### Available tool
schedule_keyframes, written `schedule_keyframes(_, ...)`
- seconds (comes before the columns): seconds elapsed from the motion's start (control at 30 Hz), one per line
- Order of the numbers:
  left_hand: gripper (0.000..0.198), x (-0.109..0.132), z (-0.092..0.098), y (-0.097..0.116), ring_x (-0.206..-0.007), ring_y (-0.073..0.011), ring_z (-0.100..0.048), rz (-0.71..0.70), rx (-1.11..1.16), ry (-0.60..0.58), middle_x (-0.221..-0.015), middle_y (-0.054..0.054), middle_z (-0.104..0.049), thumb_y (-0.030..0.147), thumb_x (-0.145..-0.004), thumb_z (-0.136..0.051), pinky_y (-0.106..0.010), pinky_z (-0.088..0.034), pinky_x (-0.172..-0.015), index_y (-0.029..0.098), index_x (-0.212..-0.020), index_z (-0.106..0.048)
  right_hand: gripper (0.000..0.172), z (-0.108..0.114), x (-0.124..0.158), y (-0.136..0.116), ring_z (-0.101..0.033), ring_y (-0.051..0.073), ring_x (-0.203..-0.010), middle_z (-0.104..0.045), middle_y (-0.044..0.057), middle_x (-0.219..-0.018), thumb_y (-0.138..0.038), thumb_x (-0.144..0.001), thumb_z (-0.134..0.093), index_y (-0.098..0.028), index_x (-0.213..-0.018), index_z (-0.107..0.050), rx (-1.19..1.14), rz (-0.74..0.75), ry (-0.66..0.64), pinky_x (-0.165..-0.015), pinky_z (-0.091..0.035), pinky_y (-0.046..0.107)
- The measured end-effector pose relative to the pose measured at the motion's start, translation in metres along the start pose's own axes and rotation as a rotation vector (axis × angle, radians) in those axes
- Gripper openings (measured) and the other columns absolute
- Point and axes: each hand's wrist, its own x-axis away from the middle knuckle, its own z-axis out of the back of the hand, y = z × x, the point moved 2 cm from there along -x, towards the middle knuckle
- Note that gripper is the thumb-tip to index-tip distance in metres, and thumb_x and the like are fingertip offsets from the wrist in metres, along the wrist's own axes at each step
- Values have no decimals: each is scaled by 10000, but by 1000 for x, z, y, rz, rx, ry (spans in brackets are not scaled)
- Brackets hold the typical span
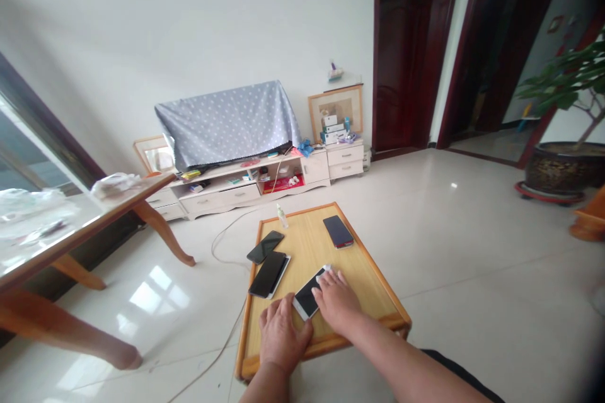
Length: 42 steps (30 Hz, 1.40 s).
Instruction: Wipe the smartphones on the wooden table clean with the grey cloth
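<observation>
My left hand (283,334) lies at the near end of a light wooden board (363,280) with an orange-brown rim, its fingertips at the lower edge of a white-framed smartphone (306,298). My right hand (336,300) lies spread across that phone's upper part, hiding one end of it. Further up the board are a black smartphone (265,247), a larger dark phone with a pale edge (268,274), and a dark phone (338,231) near the far rim. A small clear bottle (282,216) stands at the board's far edge.
The board sits on a glossy tiled floor (472,277), with a thin cable (227,252) running beside it. A glass-topped wooden table (85,227) juts in at the left. A white cabinet (222,195) stands ahead, and a potted plant (562,164) stands at the right.
</observation>
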Motion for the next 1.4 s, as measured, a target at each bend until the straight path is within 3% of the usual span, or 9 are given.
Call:
schedule_keyframes(0.17,525,1,0,-2,-1252,-246,-513,-4,20,-10,-1286,-97,-651,263,-813,-543,-387,-272,-1088,217,-1335,-511,524,-20,11,-32,-358,245,-1442,-476,113,-1511,-390,-1052,-267,-165,-1475,-479,-83,341,-50,-1227,-162,438)
schedule_keyframes(0.23,528,2,1,0,-1251,-253,-513,13,18,9,-1287,-97,-651,297,-811,-563,-393,-261,-1096,218,-1331,-513,501,-19,5,-29,-362,240,-1440,-493,105,-1501,-356,-1050,-271,-177,-1452,-509,-83,312,-48,-1227,-151,450)
schedule_keyframes(0.4,590,4,4,4,-1252,-268,-510,25,-5,19,-1296,-95,-639,394,-764,-634,-399,-246,-1111,221,-1319,-527,498,-14,-17,-8,-277,266,-1481,-423,142,-1544,-315,-1020,-323,-118,-1426,-535,-34,41,4,-1227,-140,456)
schedule_keyframes(0.6,554,5,6,5,-1229,-247,-525,20,-4,24,-1281,-101,-659,304,-814,-569,-381,-266,-1092,204,-1354,-495,509,-34,-5,-25,-339,234,-1454,-447,112,-1533,-276,-1001,-342,-145,-1472,-485,-129,342,-66,-1224,-179,391)
schedule_keyframes(0.8,633,6,9,9,-1253,-272,-514,50,-29,27,-1300,-106,-638,379,-747,-636,-399,-243,-1120,201,-1342,-511,498,-18,-21,-2,-317,287,-1462,-438,148,-1533,-286,-1003,-336,-114,-1419,-548,-55,17,12,-1216,-188,459)
schedule_keyframes(1.0,563,5,2,0,-1244,-259,-523,-7,-15,28,-1301,-119,-645,280,-797,-573,-382,-273,-1089,200,-1349,-499,498,-25,2,-31,-397,237,-1418,-495,104,-1498,-270,-995,-369,-163,-1465,-495,-134,410,-76,-1215,-217,389)
schedule_keyframes(1.23,630,7,5,7,-1239,-269,-521,27,-19,58,-1285,-107,-640,379,-747,-640,-401,-240,-1116,201,-1336,-508,483,-5,-21,6,-344,271,-1450,-476,153,-1505,-266,-996,-356,-94,-1394,-570,-47,4,35,-1212,-221,425)
schedule_keyframes(1.3,591,6,3,4,-1244,-262,-519,26,-22,52,-1294,-108,-636,377,-785,-604,-396,-245,-1110,208,-1343,-503,493,-12,-14,-3,-335,275,-1455,-459,154,-1516,-273,-989,-374,-92,-1413,-550,-54,56,7,-1213,-218,426)
schedule_keyframes(1.4,581,4,-2,-3,-1244,-257,-516,-9,-19,22,-1315,-111,-630,334,-793,-588,-382,-266,-1089,211,-1352,-489,482,-24,6,-27,-391,262,-1424,-496,136,-1491,-280,-988,-390,-123,-1412,-556,-115,287,-71,-1207,-235,401)
